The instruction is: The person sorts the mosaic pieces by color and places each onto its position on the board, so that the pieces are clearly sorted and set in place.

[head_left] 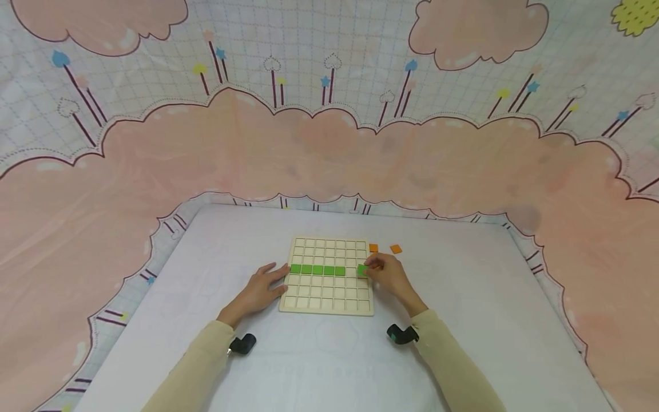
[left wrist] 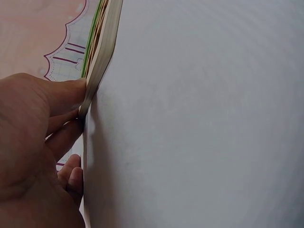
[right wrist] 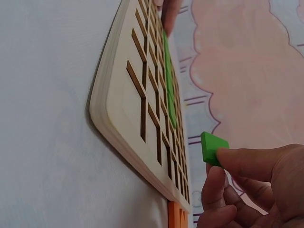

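Note:
A pale wooden grid board (head_left: 326, 308) lies on the table. Several green square tiles (head_left: 318, 270) fill cells of one row, from its left end rightward. My right hand (head_left: 389, 276) pinches another green tile (right wrist: 212, 148) between thumb and fingers; the right wrist view shows it raised off the board. From above, this tile appears over the right end of that row, with an uncovered cell between it and the placed tiles. My left hand (head_left: 259, 290) touches the board's left edge with thumb and fingers extended; in the left wrist view the thumb (left wrist: 71, 92) meets the edge.
Two orange square tiles lie by the board's far right corner: one orange tile (head_left: 373, 248) close beside it, the other orange tile (head_left: 396, 249) farther right. A white cloth covers the table (head_left: 319, 372). Behind hangs a pink cloud-patterned cloth (head_left: 329, 154).

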Available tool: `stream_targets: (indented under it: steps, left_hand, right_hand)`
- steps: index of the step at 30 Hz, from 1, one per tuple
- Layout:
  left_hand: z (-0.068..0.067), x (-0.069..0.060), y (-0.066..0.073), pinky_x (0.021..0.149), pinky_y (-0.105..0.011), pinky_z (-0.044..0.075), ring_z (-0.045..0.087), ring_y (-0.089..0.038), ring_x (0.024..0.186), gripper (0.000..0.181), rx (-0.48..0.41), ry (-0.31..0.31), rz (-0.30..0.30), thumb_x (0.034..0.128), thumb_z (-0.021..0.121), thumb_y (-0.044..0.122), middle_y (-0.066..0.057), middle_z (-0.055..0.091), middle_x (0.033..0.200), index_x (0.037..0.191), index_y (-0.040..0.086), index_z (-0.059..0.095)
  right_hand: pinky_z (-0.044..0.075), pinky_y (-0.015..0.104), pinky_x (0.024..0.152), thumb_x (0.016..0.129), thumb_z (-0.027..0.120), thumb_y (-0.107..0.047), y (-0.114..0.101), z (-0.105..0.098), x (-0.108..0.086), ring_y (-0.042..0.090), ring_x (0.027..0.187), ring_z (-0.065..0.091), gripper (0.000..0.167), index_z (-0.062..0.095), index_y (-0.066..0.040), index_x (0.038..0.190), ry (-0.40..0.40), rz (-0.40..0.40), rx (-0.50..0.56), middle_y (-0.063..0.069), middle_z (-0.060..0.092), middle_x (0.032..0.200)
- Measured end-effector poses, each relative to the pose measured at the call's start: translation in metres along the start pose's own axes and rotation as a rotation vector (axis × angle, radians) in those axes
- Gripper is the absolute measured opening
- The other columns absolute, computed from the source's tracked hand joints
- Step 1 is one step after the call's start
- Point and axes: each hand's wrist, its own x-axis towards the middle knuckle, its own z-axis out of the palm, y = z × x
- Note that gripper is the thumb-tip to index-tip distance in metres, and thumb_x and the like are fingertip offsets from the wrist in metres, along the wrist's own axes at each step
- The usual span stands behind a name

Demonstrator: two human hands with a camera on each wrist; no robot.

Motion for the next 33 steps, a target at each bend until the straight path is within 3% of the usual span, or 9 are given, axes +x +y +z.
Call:
stream_targets:
  steps: [9,22,33]
  left_hand:
    - [-0.001,0.0,0.002,0.115,-0.067,0.022,0.019,-0.037,0.151,0.057,0.006,0.003,0.003,0.0964,0.062,0.024,-0.004,0.037,0.158,0.149,0.014,0.042]
    - [-0.001,0.002,0.001,0.116,-0.068,0.019,0.017,-0.036,0.152,0.057,-0.001,-0.006,-0.016,0.0967,0.061,0.025,-0.003,0.037,0.159,0.149,0.015,0.042]
    - [-0.002,0.001,0.003,0.116,-0.068,0.018,0.017,-0.037,0.152,0.057,-0.012,-0.009,-0.011,0.097,0.061,0.024,-0.003,0.036,0.159,0.149,0.014,0.042]
  right_hand:
    - [0.049,0.028,0.073,0.085,0.074,-0.009,-0.006,0.011,0.003,0.018,0.082,0.061,0.01,0.07,-0.009,0.095,0.002,-0.013,-0.004,0.007,0.071,0.092]
    - [0.048,0.025,0.065,0.088,0.071,-0.011,-0.007,0.022,0.007,0.018,0.082,0.06,0.009,0.071,-0.013,0.096,-0.003,0.032,-0.014,0.005,0.07,0.095]
    - [0.048,0.029,0.072,0.088,0.071,-0.011,-0.004,0.027,0.013,0.017,0.084,0.061,0.006,0.073,-0.013,0.094,-0.01,0.019,-0.036,0.004,0.07,0.094]
